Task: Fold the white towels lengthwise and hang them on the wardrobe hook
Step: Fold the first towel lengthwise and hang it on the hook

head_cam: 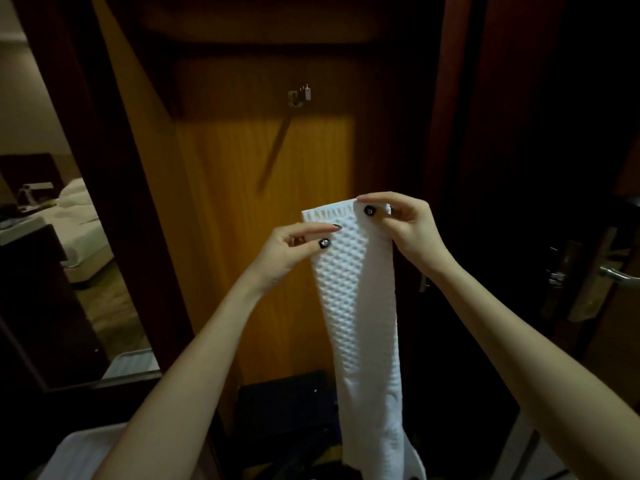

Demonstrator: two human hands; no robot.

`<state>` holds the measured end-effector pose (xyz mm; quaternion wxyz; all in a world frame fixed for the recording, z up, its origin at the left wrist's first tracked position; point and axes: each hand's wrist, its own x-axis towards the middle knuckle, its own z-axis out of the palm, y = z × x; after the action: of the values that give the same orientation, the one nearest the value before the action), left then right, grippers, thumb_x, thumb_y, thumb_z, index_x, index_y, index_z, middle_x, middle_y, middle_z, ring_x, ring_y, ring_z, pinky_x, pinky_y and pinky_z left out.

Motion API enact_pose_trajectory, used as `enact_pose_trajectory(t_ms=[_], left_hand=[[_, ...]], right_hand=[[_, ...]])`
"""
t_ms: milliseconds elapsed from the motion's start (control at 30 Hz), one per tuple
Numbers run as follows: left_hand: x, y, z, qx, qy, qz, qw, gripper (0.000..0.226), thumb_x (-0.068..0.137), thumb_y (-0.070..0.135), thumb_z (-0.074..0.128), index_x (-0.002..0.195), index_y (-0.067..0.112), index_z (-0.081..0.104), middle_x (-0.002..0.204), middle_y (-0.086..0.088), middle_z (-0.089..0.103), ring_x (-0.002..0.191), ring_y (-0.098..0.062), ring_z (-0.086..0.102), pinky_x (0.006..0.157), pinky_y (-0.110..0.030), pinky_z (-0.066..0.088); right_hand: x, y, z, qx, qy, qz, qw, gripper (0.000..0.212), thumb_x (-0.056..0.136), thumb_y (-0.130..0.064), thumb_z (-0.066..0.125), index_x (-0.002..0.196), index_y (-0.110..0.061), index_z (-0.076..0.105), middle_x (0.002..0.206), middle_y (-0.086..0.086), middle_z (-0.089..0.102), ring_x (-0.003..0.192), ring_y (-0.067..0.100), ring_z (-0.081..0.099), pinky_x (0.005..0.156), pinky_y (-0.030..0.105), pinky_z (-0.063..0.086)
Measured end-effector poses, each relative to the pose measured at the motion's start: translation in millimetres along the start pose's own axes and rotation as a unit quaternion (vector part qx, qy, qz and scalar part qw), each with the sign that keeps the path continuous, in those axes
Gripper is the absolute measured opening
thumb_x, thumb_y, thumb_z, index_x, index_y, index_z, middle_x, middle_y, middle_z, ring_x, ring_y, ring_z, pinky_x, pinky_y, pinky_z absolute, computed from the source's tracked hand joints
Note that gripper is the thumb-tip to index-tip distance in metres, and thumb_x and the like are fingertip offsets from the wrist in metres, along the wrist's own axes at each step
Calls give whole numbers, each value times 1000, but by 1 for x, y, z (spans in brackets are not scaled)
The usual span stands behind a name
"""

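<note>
The towel (349,289) hung before the wardrobe door (221,209), below and right of the hook (300,95). A bed (81,220) lay far left; a door handle (618,273) stood right.

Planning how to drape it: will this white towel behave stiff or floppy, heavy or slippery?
Likely floppy: the towel hangs limp in a long strip below the left hand and right hand pinching its top. Probably light, since pinches alone carry it. Its bumpy weave should grip the hook rather than slide.
</note>
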<state>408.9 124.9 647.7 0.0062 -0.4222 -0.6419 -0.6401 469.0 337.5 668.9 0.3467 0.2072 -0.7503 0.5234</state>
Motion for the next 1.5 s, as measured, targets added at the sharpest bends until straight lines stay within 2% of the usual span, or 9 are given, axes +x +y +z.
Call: enact_pose_trajectory(t_ms=[133,267,400,533,867,1067,1200,1300,1500], left_hand=[[5,-2,18,13,-39,0,999,41,85,-6,63,111,25,66,108,20,69,111,1,60,89,-15,47],[17,3,31,1,-4,15,1000,44,81,-15,61,117,10,61,108,-6,70,98,0,66,80,-14,51],[41,22,34,6,33,36,999,44,80,-14,64,118,8,60,106,-3,67,93,3,66,77,-12,50],[64,43,25,35,17,61,997,43,80,-12,66,118,9,60,110,1,67,101,3,64,80,-12,49],[97,71,-24,75,82,57,992,40,81,-10,66,117,8,62,112,-5,66,96,0,65,79,-15,52],[96,70,-54,61,160,68,983,37,82,-6,67,115,11,64,113,-2,65,96,0,65,76,-15,52],[97,68,-73,61,194,61,977,33,84,-2,67,110,18,67,115,1,64,103,-3,62,74,-14,52],[86,55,-83,88,194,54,976,38,87,1,65,120,19,61,123,3,58,113,-2,52,80,-12,50],[54,0,-100,199,195,-40,960,52,93,3,58,142,12,42,141,-9,41,102,3,55,58,-3,45]], right_hand=[[5,-7,-6,1,37,2,999,35,87,3,63,95,-31,72,94,-21,73,94,-2,66,79,15,49],[14,-13,-16,-15,38,11,999,32,91,-3,59,107,-29,69,95,-21,71,86,-5,64,74,13,47],[7,-13,-25,-4,27,-3,1000,38,99,-10,53,133,-28,53,130,-18,57,126,-1,51,104,20,42],[-25,10,-18,24,15,43,999,41,96,-5,56,136,-14,51,133,-18,53,125,-11,46,101,9,37],[-57,52,44,67,-98,101,988,58,87,-12,71,124,-54,56,135,-30,52,133,-2,43,100,10,38],[-78,76,68,13,-152,148,977,82,88,-14,68,138,-66,27,142,-46,28,134,-14,31,106,12,35],[-99,88,70,-4,-71,178,981,93,91,-18,67,141,-67,5,146,-7,49,121,15,58,99,38,51],[-101,96,59,-63,-52,151,985,85,92,-8,60,141,-64,19,124,-29,60,97,1,66,88,25,53],[-74,97,11,-49,-11,101,994,75,82,19,47,129,-39,55,132,-29,55,130,-4,45,105,12,36]])
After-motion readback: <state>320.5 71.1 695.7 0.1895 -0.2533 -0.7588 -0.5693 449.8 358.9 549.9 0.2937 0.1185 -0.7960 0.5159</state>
